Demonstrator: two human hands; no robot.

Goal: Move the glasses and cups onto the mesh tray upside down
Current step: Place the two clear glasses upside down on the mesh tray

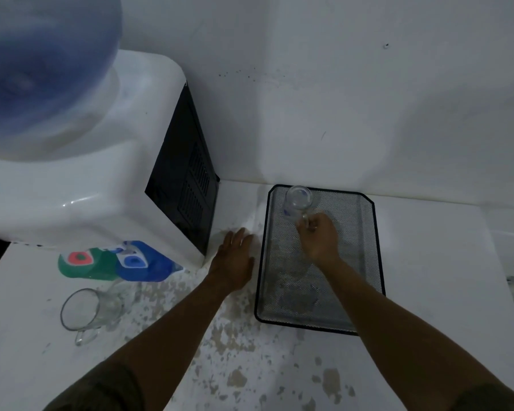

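A black mesh tray (368, 262) lies on the white counter against the wall. A clear glass mug (298, 200) stands base up at the tray's far left corner, and my right hand (319, 237) grips its handle. My left hand (233, 256) rests flat on the counter just left of the tray, fingers apart, holding nothing. A second clear glass mug (86, 310) stands mouth up on the counter at the left, its handle toward me. Behind it a further clear glass (123, 289) shows only faintly.
A white water dispenser (101, 179) with a blue bottle (42, 60) fills the left, its red and blue taps (107, 258) above the upright mug. The counter (220, 336) has worn, stained patches. White walls close the back.
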